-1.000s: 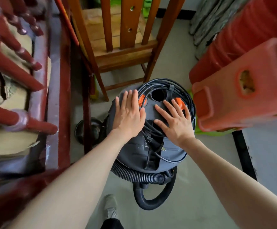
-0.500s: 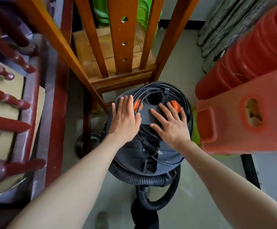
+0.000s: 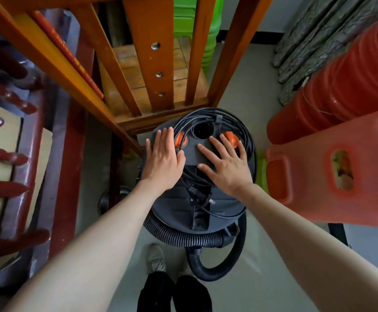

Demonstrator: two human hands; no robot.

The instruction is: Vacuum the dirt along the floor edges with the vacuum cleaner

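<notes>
Vacuum cleaner (image 3: pixel 219 206), a round dark grey plastic canister, stands on the pale grey floor (image 3: pixel 246 93) directly below the camera, just in front of the person's feet. Its lid carries two orange round buttons (image 3: pixel 229 137) on either side of a dark round opening, and a black power cord (image 3: pixel 235 122) lies coiled around the top, its plug (image 3: pixel 207 200) resting loose near the middle of the lid. A black ribbed hose (image 3: pixel 183 237) wraps the near side of the body and loops down to the floor.

Both hands lie flat on the lid with straight fingers, grasping nothing. The left hand (image 3: pixel 163 158) presses on the left part, fingers together, next to the left orange button. The right hand (image 3: pixel 227 164) rests on the right part with fingers spread, fingertips near the right button and the opening.

An orange-brown wooden chair (image 3: pixel 152 70) stands just beyond the canister, its lower rail close to the lid's far edge. Dark red wooden furniture with turned spindles (image 3: pixel 10 100) fills the left. Stacked red plastic stools (image 3: pixel 332 163) crowd the right side, and green plastic stools (image 3: pixel 183 25) show behind the chair.
</notes>
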